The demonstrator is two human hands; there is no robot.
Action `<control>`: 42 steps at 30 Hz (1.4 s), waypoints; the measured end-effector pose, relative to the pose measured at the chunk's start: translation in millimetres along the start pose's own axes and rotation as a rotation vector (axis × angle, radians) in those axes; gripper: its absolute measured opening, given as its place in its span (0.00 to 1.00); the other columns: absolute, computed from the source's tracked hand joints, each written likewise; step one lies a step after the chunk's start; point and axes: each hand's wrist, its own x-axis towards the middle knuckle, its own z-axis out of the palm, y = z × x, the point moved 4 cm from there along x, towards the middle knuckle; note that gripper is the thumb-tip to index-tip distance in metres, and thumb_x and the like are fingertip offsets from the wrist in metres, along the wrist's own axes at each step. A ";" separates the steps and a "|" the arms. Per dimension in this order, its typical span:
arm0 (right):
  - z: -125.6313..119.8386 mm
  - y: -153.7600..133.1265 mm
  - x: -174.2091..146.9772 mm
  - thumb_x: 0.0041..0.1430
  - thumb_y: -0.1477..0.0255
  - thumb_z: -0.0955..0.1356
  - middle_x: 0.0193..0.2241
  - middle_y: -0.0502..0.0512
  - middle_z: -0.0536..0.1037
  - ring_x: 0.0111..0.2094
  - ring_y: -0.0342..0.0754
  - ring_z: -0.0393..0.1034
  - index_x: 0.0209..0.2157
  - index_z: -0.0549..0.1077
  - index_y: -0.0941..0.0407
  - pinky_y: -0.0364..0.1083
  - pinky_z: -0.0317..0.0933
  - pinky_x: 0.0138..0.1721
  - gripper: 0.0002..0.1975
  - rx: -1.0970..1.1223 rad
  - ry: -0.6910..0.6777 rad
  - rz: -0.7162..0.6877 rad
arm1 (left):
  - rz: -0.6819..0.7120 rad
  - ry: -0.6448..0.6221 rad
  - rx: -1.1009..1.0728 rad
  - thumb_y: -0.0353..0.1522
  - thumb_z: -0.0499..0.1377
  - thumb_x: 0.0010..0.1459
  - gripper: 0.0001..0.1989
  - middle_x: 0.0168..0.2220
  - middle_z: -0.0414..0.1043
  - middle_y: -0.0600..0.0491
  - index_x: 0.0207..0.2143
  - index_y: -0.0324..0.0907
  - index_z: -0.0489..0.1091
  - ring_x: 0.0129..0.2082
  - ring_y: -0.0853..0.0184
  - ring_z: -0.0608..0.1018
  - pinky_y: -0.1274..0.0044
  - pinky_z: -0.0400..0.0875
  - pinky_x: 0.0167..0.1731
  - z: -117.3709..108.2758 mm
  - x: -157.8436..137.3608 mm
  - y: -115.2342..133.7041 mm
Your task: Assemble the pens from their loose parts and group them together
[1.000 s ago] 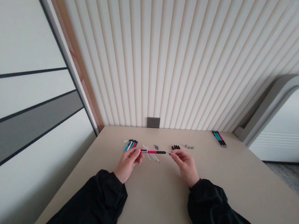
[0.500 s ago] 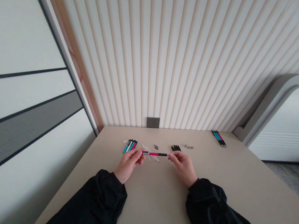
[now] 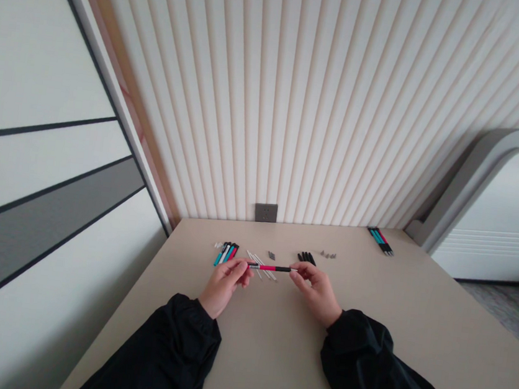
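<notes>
A pink and black pen (image 3: 268,268) is held level above the table, between my two hands. My left hand (image 3: 225,283) pinches its black-and-silver end. At the other end, the thumb and fingers of my right hand (image 3: 315,290) close round the tip beside the black grip; a bit of the pale tip shows between them. Behind and below the pen lie several thin white refills (image 3: 261,263). Pen barrels (image 3: 227,254) in teal, white and pink lie just beyond my left hand. Black grip pieces (image 3: 307,258) lie just beyond my right hand.
Small silvery tips (image 3: 328,255) lie behind the black pieces, small grey parts (image 3: 272,255) at the middle, and tiny clear pieces (image 3: 218,245) at the left. Several pens (image 3: 380,241) lie at the back right. A ribbed wall with a socket (image 3: 265,213) borders the table (image 3: 269,358).
My right hand has shifted slightly left along the pen, its fingers now nearer the black grip's end. My left hand and the pen stay almost in place.
</notes>
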 end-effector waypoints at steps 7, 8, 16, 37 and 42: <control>-1.3 -5.4 -1.1 0.63 0.56 0.61 0.22 0.52 0.74 0.26 0.47 0.68 0.23 0.73 0.56 0.44 0.59 0.32 0.23 -0.091 -0.017 0.002 | -0.043 -0.042 0.023 0.39 0.64 0.53 0.18 0.29 0.75 0.48 0.40 0.35 0.74 0.25 0.70 0.71 0.79 0.64 0.25 2.6 -2.5 -0.8; -0.6 -5.1 -1.2 0.64 0.55 0.59 0.21 0.52 0.74 0.26 0.47 0.68 0.22 0.72 0.56 0.44 0.60 0.31 0.25 -0.079 -0.028 0.011 | -0.043 -0.047 0.025 0.39 0.64 0.53 0.17 0.29 0.75 0.48 0.40 0.35 0.74 0.25 0.70 0.72 0.78 0.64 0.25 2.6 -2.6 -1.1; -3.6 -7.9 -1.5 0.60 0.57 0.64 0.28 0.52 0.75 0.29 0.47 0.66 0.40 0.74 0.55 0.44 0.60 0.33 0.17 -0.074 -0.006 -0.045 | 0.005 -0.014 0.010 0.39 0.63 0.54 0.16 0.28 0.74 0.49 0.40 0.36 0.75 0.24 0.71 0.71 0.79 0.63 0.25 0.4 -0.5 -0.6; -3.6 -17.7 -4.2 0.64 0.60 0.61 0.25 0.52 0.74 0.28 0.45 0.66 0.30 0.72 0.56 0.43 0.59 0.32 0.16 -0.187 -0.042 -0.148 | 0.013 -0.043 0.012 0.38 0.62 0.55 0.15 0.28 0.74 0.49 0.40 0.35 0.74 0.25 0.72 0.71 0.79 0.64 0.26 -1.4 0.1 -2.5; -2.3 -17.5 -6.1 0.67 0.61 0.58 0.22 0.51 0.71 0.26 0.44 0.66 0.23 0.69 0.56 0.43 0.58 0.31 0.22 -0.156 -0.129 -0.125 | 0.006 -0.073 0.034 0.38 0.63 0.55 0.16 0.29 0.75 0.49 0.41 0.36 0.74 0.25 0.71 0.72 0.79 0.65 0.26 -1.2 -0.6 -4.4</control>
